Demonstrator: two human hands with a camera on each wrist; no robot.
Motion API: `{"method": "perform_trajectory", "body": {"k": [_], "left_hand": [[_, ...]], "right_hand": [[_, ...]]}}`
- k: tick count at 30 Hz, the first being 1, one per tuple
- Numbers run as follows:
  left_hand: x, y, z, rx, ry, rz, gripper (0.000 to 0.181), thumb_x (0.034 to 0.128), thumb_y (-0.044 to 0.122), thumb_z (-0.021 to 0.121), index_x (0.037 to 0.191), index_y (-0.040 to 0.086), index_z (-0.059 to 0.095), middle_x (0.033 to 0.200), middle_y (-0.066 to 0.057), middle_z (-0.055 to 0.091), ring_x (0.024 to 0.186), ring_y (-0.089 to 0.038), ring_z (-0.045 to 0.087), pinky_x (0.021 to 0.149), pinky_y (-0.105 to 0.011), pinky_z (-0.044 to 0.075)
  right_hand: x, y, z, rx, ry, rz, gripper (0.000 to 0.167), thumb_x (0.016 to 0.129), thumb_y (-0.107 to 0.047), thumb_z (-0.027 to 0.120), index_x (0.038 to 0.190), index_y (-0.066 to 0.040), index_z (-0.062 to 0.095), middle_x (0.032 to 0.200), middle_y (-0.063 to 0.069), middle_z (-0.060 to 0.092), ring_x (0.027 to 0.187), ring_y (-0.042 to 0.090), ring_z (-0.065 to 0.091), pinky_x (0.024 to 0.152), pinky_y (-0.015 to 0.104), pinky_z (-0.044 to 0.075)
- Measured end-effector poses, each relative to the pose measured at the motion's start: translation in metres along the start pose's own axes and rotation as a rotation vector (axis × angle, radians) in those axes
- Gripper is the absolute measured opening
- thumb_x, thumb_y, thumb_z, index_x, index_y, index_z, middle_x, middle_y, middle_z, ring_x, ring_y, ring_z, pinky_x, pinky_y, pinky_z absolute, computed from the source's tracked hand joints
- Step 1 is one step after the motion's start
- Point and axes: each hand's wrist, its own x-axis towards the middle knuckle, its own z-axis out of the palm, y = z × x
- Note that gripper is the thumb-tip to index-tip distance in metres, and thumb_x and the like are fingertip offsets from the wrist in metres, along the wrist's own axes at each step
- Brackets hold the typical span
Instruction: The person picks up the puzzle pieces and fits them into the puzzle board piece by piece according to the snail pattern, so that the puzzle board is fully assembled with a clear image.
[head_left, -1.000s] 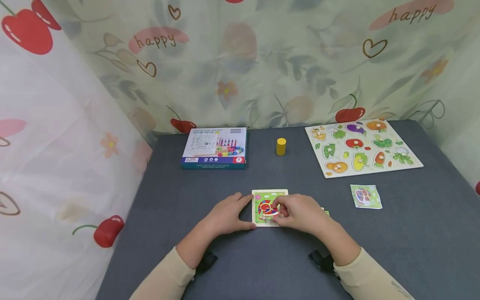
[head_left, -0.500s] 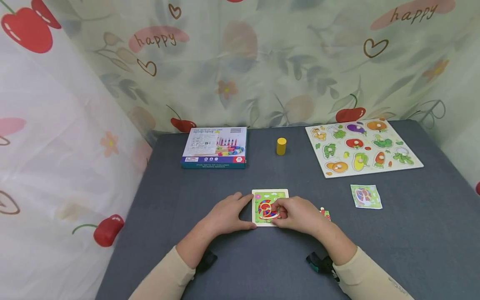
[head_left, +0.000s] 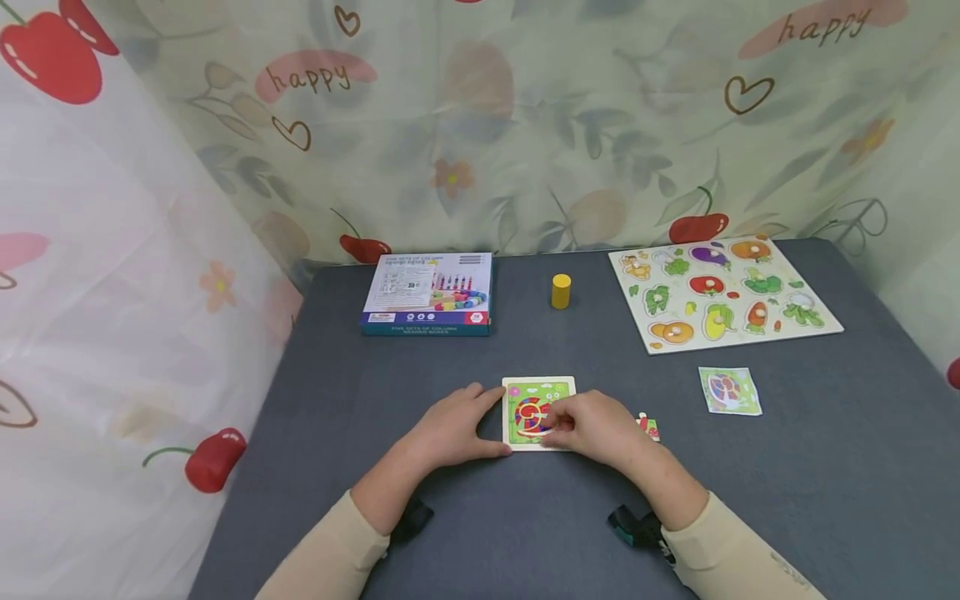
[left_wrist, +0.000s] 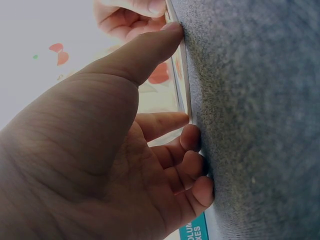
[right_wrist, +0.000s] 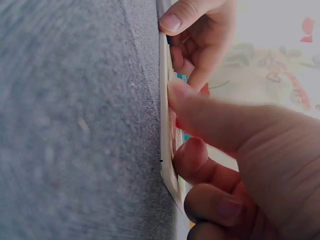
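A small square jigsaw puzzle, green with a red and blue spiral snail and a pale wooden rim, lies flat on the table. At its left side my left hand steadies it, thumb at the near corner and index finger at the far one. The left wrist view shows its other fingers loosely bent on the cloth. My right hand works at the puzzle's right half. Its thumb and curled index finger pinch at a puzzle piece low on the board; the fingers mostly hide this piece. Beside that hand lie loose puzzle pieces, partly covered.
Further right is a printed picture card. A large vegetable peg puzzle board lies at the back right. Behind the puzzle stand a yellow cylinder and a flat toy box. Patterned curtains border the grey table.
My right hand shifts slightly on the board, its fingertips lower over the snail, and more of the loose pieces beside it shows. The left hand and puzzle stay put.
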Motion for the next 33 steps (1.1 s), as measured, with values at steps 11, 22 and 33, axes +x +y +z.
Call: {"method": "perform_trajectory", "body": {"k": [11, 22, 33], "left_hand": [[-0.001, -0.001, -0.002, -0.005, 0.006, -0.005, 0.094, 0.0825, 0.064, 0.076, 0.158, 0.018, 0.043, 0.126, -0.006, 0.057, 0.105, -0.02, 0.053, 0.09, -0.04, 0.049], [0.0, 0.001, -0.002, 0.008, 0.0, 0.001, 0.093, 0.0826, 0.063, 0.077, 0.157, 0.018, 0.044, 0.125, -0.007, 0.057, 0.106, -0.021, 0.054, 0.091, -0.042, 0.049], [-0.001, 0.002, -0.002, -0.002, 0.0, -0.015, 0.094, 0.0823, 0.063, 0.077, 0.158, 0.018, 0.043, 0.13, -0.008, 0.057, 0.11, -0.022, 0.054, 0.095, -0.044, 0.049]], "right_hand": [[-0.004, -0.006, -0.004, -0.042, 0.007, 0.018, 0.005, 0.087, -0.026, 0.084, 0.089, -0.022, 0.085, 0.085, -0.013, 0.072, 0.067, 0.0, 0.056, 0.061, 0.027, 0.046], [-0.014, -0.015, -0.007, -0.056, -0.013, -0.02, 0.028, 0.09, -0.028, 0.081, 0.115, -0.018, 0.079, 0.059, -0.012, 0.046, 0.051, 0.005, 0.041, 0.052, 0.027, 0.033], [-0.035, -0.04, -0.028, -0.049, 0.058, -0.062, 0.029, 0.086, -0.026, 0.085, 0.114, -0.019, 0.078, 0.068, -0.016, 0.045, 0.058, 0.001, 0.04, 0.054, 0.025, 0.036]]}}
